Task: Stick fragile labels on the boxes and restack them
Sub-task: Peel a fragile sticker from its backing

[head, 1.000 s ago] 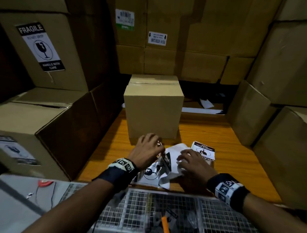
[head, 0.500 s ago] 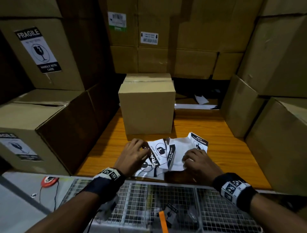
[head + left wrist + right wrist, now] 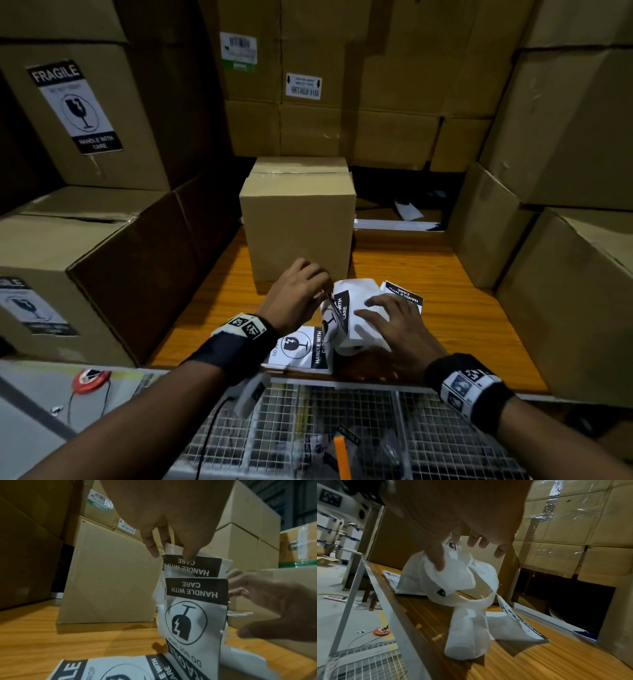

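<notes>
On the wooden table (image 3: pixel 445 308), just before the small box (image 3: pixel 298 222), the left hand (image 3: pixel 294 294) pinches the top edge of a label (image 3: pixel 193 615) between thumb and fingers and lifts it, so it hangs almost upright with the print upside down in the left wrist view. The right hand (image 3: pixel 394 325) lies with spread, nearly straight fingers on the white backing paper (image 3: pixel 465 615), which curls into a loose roll under it; in the right wrist view the thumb presses this paper, and I cannot tell if the hand really grips it. One more label (image 3: pixel 301 346) lies flat near the table edge, and another (image 3: pixel 404 296) lies beyond the right hand. The box stands closed and its near face has no label yet. I judge the label to be very light, thin and floppy, with a sticky back that can fold on itself or catch the fingers. It is better to hold it only at the edge or corners, keep it stretched, and peel slowly while the other hand keeps the backing down. The box looks stiff and light enough to take by two opposite sides.
</notes>
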Demonstrator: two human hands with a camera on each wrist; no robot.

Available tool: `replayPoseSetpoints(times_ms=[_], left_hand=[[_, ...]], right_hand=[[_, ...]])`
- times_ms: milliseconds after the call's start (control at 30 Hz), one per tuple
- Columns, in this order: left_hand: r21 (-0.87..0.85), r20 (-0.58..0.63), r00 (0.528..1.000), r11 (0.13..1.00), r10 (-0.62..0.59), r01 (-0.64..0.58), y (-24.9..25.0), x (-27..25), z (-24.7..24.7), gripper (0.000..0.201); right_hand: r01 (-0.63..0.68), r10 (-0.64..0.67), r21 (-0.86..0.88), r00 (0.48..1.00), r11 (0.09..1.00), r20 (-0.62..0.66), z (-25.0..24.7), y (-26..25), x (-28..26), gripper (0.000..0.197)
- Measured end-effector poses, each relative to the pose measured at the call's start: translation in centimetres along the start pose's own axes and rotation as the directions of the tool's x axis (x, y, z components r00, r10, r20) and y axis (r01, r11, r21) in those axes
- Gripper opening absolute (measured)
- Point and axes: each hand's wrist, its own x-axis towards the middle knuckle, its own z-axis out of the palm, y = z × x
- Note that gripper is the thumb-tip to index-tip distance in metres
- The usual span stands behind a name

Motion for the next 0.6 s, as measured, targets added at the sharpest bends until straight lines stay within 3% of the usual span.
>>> replayPoseSetpoints(times_ms=[133,233,300,400,533,600], left_hand=[[-0.093,0.013,0.998,0.994,-0.058,0.059,-0.6,0.1,-0.1,0.007],[-0.037,0.072,0.995,0.997,-0.068,0.071,-1.1,-0.6,-0.1,0.024],[0.070,0.140,0.990,0.998,-0.017,0.007,-1.1,-1.1,0.0,0.039],[0.214,0.203,0.979,0.976,-0.002,-0.042,-0.6,-1.5,0.2,0.039],[0.229,0.089,0.996,0.973,-0.005,-0.016,-1.6,-1.5,0.1,0.024],[0.207,0.028,0.999,0.978,-0.036,0.030,-2.8,-1.5,-0.5,0.019]], right_hand=[[0.022,-0.020,0.006,0.971,1.000,-0.237,0.3,-0.2,0.9,0.029],[0.060,-0.057,0.001,0.965,0.998,-0.255,0.4,-0.2,1.4,0.017],[0.085,-0.070,0.049,0.965,0.995,-0.254,0.3,-0.2,1.8,0.005],[0.092,-0.062,0.117,0.970,0.989,-0.233,0.2,-0.1,2.4,0.017],[0.092,-0.059,0.142,0.974,0.986,-0.219,-0.3,1.0,2.9,0.005],[0.056,-0.019,0.152,0.971,0.987,-0.238,-0.5,2.2,2.8,0.013]])
